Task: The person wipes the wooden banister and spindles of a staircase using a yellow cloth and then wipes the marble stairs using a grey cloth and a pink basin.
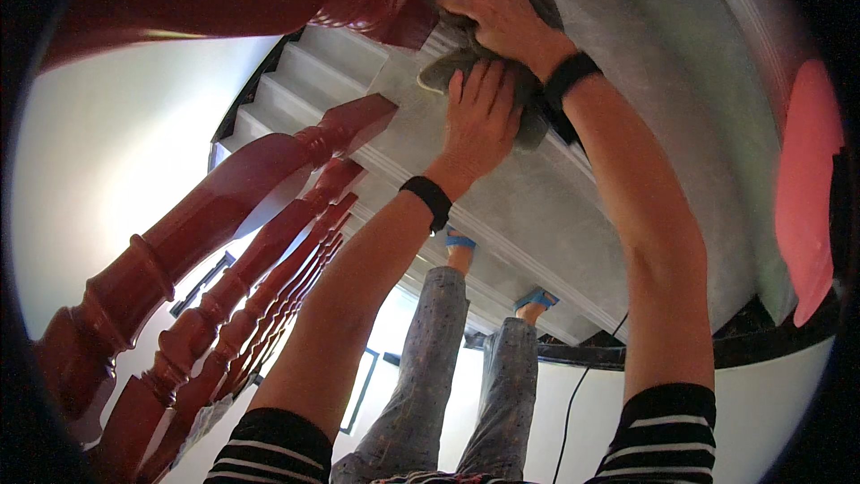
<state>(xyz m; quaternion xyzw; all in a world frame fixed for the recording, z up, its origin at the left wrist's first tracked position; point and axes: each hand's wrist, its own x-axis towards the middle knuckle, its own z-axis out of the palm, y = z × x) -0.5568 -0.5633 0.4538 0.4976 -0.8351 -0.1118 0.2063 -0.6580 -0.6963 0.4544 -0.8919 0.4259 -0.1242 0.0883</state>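
Both of my hands press on a dark, greyish cloth [531, 128] spread on a grey stair tread [537, 208]. Near the base of a dark red baluster, my left hand [480, 107] lies on the lower part of the cloth, its fingers stretched forward. Farther up, my right hand [500, 10] rests on the cloth's upper part with its fingers slightly spread. The cloth is bunched between the two hands, and part of it is hidden under them. Each wrist has a black band.
Dark red turned balusters [222, 188] line the left side. Grey steps [309, 74] continue beyond them. My feet in blue sandals [535, 299] stand on the stairs. A black cable [571, 403] hangs by the white wall. Something pink [806, 195] is at the far right.
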